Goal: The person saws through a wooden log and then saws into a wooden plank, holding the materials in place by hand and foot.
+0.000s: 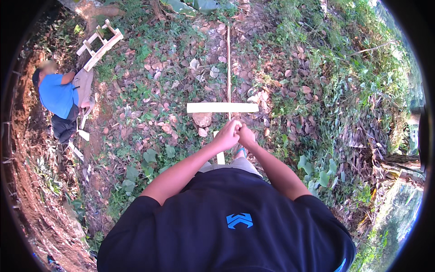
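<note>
My left hand [225, 137] and my right hand [246, 135] meet in front of my body. The fingers of both are closed, and anything inside them is hidden. Just beyond my hands a pale wooden plank [222, 108] lies crosswise. A long thin pole [229, 63] runs away from me and passes beneath the plank; its near end comes close to my fingers, but whether they touch it I cannot tell. Partly covered by my left hand, a short pale board [220, 157] points toward my legs.
Dry leaves and low green plants cover the ground. A stone [202, 119] sits against the plank's left part. At left, a person in a blue shirt [59, 95] is beside a ladder-like wooden frame [100, 44]. Dense bushes [349, 104] stand at right.
</note>
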A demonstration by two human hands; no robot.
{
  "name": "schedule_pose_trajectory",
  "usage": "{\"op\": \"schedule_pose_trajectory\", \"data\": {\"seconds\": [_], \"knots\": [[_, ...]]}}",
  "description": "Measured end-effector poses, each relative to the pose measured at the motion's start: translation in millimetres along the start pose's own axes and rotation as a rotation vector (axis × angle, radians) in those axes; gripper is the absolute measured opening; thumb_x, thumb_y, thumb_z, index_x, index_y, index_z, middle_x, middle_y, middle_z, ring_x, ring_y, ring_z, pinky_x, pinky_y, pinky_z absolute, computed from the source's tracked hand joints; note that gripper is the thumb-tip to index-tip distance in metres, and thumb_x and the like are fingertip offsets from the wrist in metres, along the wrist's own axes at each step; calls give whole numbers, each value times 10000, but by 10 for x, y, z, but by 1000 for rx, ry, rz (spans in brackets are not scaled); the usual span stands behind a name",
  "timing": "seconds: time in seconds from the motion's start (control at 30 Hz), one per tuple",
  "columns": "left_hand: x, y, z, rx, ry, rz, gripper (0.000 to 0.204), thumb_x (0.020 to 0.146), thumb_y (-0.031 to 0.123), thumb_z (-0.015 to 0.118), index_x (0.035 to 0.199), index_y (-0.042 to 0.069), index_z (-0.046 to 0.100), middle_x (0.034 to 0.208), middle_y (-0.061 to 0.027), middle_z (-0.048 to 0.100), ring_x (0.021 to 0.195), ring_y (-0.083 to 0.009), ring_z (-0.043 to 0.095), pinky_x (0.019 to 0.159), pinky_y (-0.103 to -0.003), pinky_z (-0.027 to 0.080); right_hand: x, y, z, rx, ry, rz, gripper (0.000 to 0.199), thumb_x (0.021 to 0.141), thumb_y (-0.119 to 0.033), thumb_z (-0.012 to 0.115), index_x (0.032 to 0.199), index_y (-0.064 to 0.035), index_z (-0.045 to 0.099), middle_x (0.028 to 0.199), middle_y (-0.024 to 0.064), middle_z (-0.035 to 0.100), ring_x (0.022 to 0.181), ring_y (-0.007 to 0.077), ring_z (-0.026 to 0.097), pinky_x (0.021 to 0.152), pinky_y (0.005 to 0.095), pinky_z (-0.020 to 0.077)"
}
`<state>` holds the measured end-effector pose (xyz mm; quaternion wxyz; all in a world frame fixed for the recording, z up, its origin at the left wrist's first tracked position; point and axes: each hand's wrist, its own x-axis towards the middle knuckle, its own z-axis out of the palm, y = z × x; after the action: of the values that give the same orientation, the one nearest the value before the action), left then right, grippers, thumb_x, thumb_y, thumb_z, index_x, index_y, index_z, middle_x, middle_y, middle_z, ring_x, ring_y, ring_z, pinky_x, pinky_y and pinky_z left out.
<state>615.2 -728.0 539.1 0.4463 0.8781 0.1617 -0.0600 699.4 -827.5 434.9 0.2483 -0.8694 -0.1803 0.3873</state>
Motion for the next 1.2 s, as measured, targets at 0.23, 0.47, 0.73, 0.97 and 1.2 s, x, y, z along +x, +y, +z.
{"op": "schedule_pose_trajectory", "data": {"seconds": [0.23, 0.47, 0.73, 0.97, 1.2], "knots": [[596, 1481, 221, 63, -621, 198, 407, 1020, 462, 543, 1024, 74, 668, 1004, -118, 666, 950, -305, 665, 850, -429, 501, 191, 344, 277, -1011, -308, -396, 420, 998, -367, 586, 1297, -76, 633, 1172, 162, 725, 1104, 366, 685, 930, 551, 478], [412, 1610, 651, 44, -858, 180, 644, 1024, 606, 429, 933, 42, 728, 966, -179, 742, 922, -353, 696, 859, -474, 502, 71, 477, 370, -1276, -273, -595, 396, 1015, -337, 564, 1313, -85, 633, 1233, 120, 718, 1161, 333, 668, 983, 545, 452], [377, 1725, 657, 95, -897, 208, 682, 981, 657, 475, 930, 29, 736, 953, -207, 730, 916, -369, 692, 858, -487, 499, 42, 719, 319, -1360, -292, -611, 380, 1028, -315, 547, 1327, -98, 634, 1275, 82, 709, 1203, 304, 651, 1018, 539, 426], [321, 1646, 580, 76, -834, 177, 639, 958, 636, 530, 929, 37, 750, 915, -194, 731, 863, -347, 693, 823, -476, 503, 83, 603, 348, -1388, -335, -590, 372, 1034, -304, 539, 1336, -110, 636, 1290, 58, 701, 1218, 286, 638, 1024, 536, 407], [298, 1662, 539, 72, -798, 271, 526, 919, 541, 634, 802, 38, 731, 756, -150, 698, 746, -310, 677, 731, -446, 502, 62, 517, 414, -1393, -374, -542, 367, 1039, -294, 531, 1345, -122, 638, 1305, 34, 693, 1233, 268, 624, 1031, 532, 388]]}}
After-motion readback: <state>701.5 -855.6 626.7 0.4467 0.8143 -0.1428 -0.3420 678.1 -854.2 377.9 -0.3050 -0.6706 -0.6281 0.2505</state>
